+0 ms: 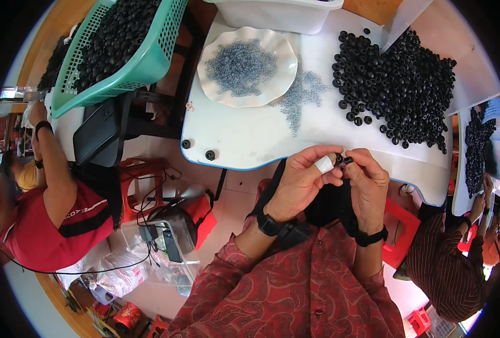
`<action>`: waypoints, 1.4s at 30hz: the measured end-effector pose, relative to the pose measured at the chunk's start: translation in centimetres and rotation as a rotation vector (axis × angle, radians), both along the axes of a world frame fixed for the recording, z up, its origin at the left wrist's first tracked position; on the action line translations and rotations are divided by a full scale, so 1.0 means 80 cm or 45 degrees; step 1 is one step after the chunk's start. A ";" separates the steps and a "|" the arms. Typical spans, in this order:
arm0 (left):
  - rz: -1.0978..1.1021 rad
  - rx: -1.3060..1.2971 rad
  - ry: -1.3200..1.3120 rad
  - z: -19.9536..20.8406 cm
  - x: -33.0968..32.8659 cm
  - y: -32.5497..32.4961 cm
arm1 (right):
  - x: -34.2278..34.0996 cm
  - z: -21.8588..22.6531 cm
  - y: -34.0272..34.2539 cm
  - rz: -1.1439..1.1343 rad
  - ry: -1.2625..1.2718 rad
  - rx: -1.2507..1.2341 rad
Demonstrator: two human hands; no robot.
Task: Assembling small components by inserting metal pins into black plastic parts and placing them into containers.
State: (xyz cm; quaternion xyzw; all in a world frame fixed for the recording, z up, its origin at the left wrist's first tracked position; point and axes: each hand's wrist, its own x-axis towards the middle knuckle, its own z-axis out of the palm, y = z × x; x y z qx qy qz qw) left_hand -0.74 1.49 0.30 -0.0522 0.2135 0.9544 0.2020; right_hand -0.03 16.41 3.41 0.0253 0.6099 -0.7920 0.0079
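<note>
My left hand, with white tape around its thumb, pinches a small black ring-shaped part between the fingertips. Close against it, my right hand grips a second small black part between thumb and forefinger. Both hands meet just off the front edge of the white table. A large heap of hollow round black parts lies beyond them to the right. On the far left side, a white scalloped plate carries many tiny translucent grey rings, some spilled beside it.
Two loose black parts sit at the table's left corner. A white bin stands at the back; a clear plastic panel borders the heap. Left are a green basket of black parts and a person in red; another person sits right.
</note>
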 end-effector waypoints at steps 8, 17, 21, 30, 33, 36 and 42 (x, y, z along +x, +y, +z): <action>-0.019 -0.018 -0.005 0.004 -0.001 0.000 | -0.001 0.000 -0.002 -0.001 -0.006 -0.007; -0.023 -0.028 -0.006 0.003 -0.001 -0.001 | 0.000 -0.002 -0.002 -0.015 0.002 0.003; -0.016 -0.029 -0.005 0.005 -0.001 0.000 | -0.001 -0.002 -0.003 -0.028 0.007 0.014; 0.004 -0.084 0.018 0.007 -0.001 0.003 | -0.001 -0.004 -0.002 -0.043 0.058 0.064; 0.008 -0.103 0.033 0.006 0.000 0.003 | -0.001 -0.004 -0.002 -0.059 0.061 0.110; 0.015 -0.138 0.051 0.005 0.001 0.003 | 0.001 -0.002 -0.004 -0.100 0.090 0.273; 0.027 -0.239 0.089 0.010 0.001 0.002 | 0.002 0.009 -0.008 -0.117 0.168 0.472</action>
